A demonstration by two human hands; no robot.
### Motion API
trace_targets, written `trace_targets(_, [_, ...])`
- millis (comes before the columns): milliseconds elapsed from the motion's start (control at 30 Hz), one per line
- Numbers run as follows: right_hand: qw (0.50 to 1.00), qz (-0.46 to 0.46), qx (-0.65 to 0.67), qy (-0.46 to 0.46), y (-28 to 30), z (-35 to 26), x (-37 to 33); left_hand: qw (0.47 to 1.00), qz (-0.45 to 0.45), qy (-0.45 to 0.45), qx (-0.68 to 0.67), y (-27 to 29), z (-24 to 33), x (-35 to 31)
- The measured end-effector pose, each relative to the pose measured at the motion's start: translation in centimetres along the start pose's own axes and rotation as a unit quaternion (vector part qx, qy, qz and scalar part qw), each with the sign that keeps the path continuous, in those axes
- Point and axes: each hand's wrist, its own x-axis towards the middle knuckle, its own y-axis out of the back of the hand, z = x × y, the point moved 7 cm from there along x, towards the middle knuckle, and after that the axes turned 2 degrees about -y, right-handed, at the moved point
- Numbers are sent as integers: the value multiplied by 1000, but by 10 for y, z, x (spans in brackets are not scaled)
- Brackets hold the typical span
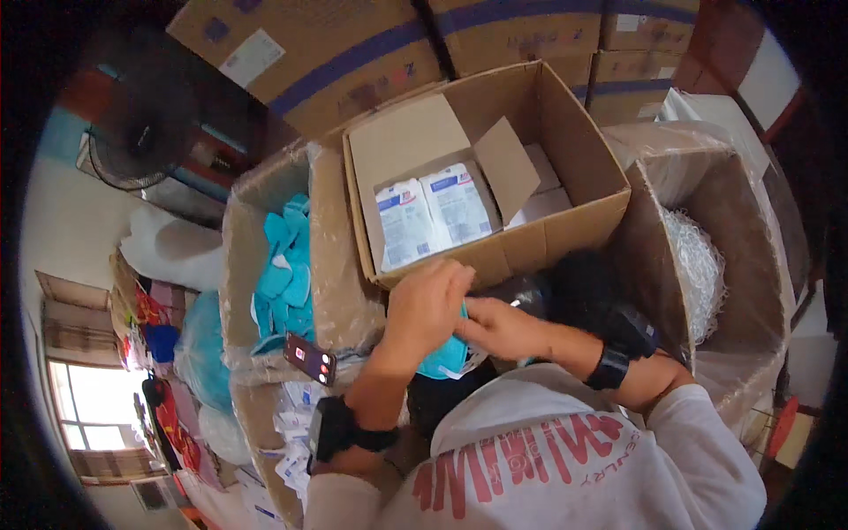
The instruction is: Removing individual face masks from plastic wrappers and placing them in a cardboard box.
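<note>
In front of my lap, my left hand [429, 305] and my right hand [496, 328] meet over a teal face mask [445, 358]. The fingers of both hands are closed on its upper edge, and part of the mask is hidden behind them. Just beyond the hands stands an open cardboard box [565, 231]. Inside it, a smaller carton with raised flaps [408, 131] holds white printed packets [459, 201] standing side by side. To the left, a plastic-lined box [340, 305] contains a heap of teal masks [284, 287].
A phone [309, 360] rests by the left box, above a box of white packets [296, 433]. On the right, a plastic-lined box [740, 291] holds tangled white strands [698, 274]. Large sealed cartons [353, 62] stand behind. A fan [141, 146] is at far left.
</note>
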Motion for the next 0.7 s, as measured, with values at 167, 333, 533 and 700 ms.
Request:
trace_targets(167, [964,-183,169,-92,-10,14,-17,987,76,82,-119,5,-40,-9])
trace_targets(333, [953,-194,146,-181,3,31,-35,966,124,146,-172,33,-72,-19])
trace_targets(533, [921,-183,234,-252,25,35,-42,969,89,148,-178,45,-97,-34])
trace_targets(700, [922,-208,203,-256,37,30,-43,969,38,175,-168,51,-106,-53])
